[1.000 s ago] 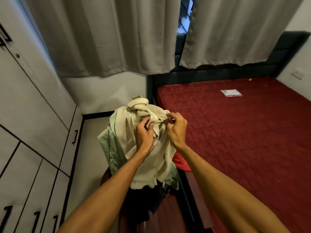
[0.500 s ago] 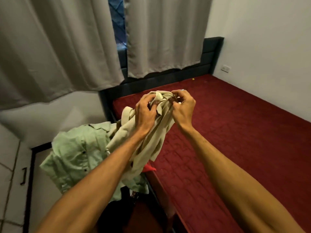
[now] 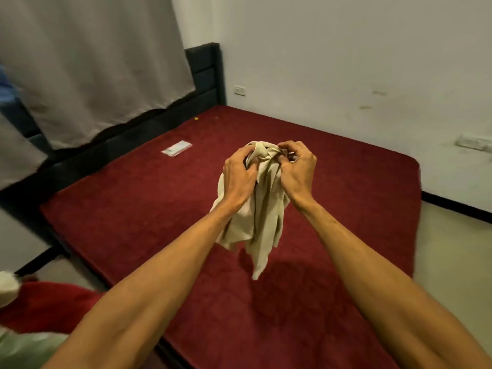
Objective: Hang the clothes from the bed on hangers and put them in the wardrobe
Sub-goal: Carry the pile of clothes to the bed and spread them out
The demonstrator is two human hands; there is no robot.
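Both hands meet at the centre of the view, over the bed [image 3: 133, 209] with its dark red cover. The left hand [image 3: 239, 179] has its fingers curled into the bunched top of a beige garment [image 3: 263, 222]. Its back faces the camera and the fingertips are buried in the cloth. The right hand [image 3: 296, 171] is bent tight at the knuckles and pinches a fold of the same bunch from the three o'clock side. Something small and dark shows at its fingertips, possibly a button, but it is too blurred to tell.

The garment hangs from the two grips towards six o'clock, crumpled and twisted, so its cut cannot be made out. Its lowest tail is off the cover, with a shadow lying under it.

At ten o'clock from the hands a flat pale packet [image 3: 177, 148] lies on the bed. Farther along the same line is the dark headboard [image 3: 205, 73], partly covered by a grey curtain [image 3: 93, 62]. A white wall socket [image 3: 239, 90] sits at twelve o'clock, and another fitting [image 3: 474, 143] at three o'clock is cut by the frame edge.

At eight o'clock, in the bottom corner, a pale green cloth [image 3: 26, 347] and a red cloth [image 3: 48, 307] are cropped and blurred. Both forearms run out of the frame at the bottom.
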